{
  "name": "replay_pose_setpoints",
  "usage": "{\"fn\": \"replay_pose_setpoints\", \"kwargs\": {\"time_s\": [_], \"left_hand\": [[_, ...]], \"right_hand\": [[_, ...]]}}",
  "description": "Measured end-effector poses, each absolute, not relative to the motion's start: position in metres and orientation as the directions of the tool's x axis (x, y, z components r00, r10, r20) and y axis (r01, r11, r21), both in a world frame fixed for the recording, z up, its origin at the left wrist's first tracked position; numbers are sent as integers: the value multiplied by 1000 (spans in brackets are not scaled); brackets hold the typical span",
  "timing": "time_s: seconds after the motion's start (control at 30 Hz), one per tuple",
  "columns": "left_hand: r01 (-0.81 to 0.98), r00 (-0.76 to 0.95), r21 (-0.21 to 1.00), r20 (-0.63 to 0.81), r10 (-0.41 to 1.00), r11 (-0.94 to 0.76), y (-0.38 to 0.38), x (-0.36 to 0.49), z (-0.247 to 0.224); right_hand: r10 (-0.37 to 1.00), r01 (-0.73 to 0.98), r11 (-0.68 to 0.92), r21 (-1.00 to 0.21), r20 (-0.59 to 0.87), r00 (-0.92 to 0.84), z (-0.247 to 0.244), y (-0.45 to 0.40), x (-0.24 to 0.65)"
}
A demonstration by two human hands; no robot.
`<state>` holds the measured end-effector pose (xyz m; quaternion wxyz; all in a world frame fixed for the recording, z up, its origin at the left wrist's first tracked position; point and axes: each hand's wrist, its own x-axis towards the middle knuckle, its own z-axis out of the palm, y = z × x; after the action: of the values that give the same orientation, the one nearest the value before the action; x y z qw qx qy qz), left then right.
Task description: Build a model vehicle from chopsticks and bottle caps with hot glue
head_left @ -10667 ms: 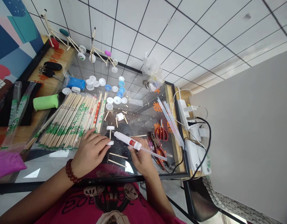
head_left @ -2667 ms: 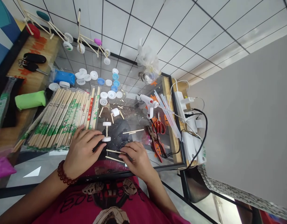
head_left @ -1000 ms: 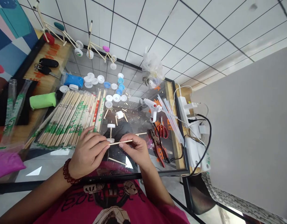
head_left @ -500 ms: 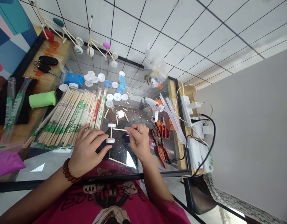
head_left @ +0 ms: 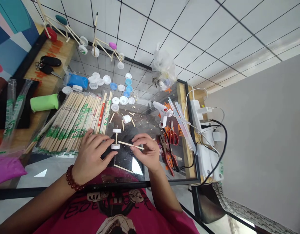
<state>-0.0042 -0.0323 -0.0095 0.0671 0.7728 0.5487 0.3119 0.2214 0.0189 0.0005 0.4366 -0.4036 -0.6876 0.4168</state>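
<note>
Across mid-frame, works over a glass table [head_left: 127, 160], with wrapped chopsticks [head_left: 75, 125] at centre left, probably for easy reach. Has left grip [head_left: 94, 156] loosely spread, right grip [head_left: 148, 152] pinched. Has glue gun [head_left: 162, 111] at centre right, likely for working room. At centre, frames capped axle [head_left: 116, 138] with the left, contact unclear, perhaps for steadying; pinches wooden stick [head_left: 127, 144] by its right half, seemingly freeing the axle-side end.

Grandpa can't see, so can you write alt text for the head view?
A right hand holds a wooden stick beside two white caps joined by a rod, with the left hand close by. A white glue gun and wrapped chopsticks are nearby.
</note>
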Motion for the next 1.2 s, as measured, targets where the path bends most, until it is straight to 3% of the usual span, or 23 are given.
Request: {"fn": "replay_pose_setpoints", "kwargs": {"time_s": [0.1,0.2,0.37,0.57,0.63,0.77,1.2], "left_hand": [[801,200,452,416,887,-393,-32,-4,-9],[799,204,454,411,889,-394,-33,-4,-8],[802,199,454,410,890,-389,-33,-4,-8],[803,203,454,402,893,-387,-33,-4,-9],[805,203,451,402,893,-386,-33,-4,-10],[808,204,451,389,898,-379,-33,-4,-10],[814,209,458,342,916,-357,-33,-4,-12]], "right_hand": [[962,-58,133,-989,143,-233,6,12,220],[976,-136,88,-987,113,-186,8,12,218],[958,225,261,-939,223,-183,7,27,222],[807,569,590,-573,424,-410,2,38,224],[778,614,625,-482,448,-440,-1,39,222],[775,669,619,-411,457,-436,-7,37,215],[788,709,588,-389,472,-395,-25,35,203]]}}
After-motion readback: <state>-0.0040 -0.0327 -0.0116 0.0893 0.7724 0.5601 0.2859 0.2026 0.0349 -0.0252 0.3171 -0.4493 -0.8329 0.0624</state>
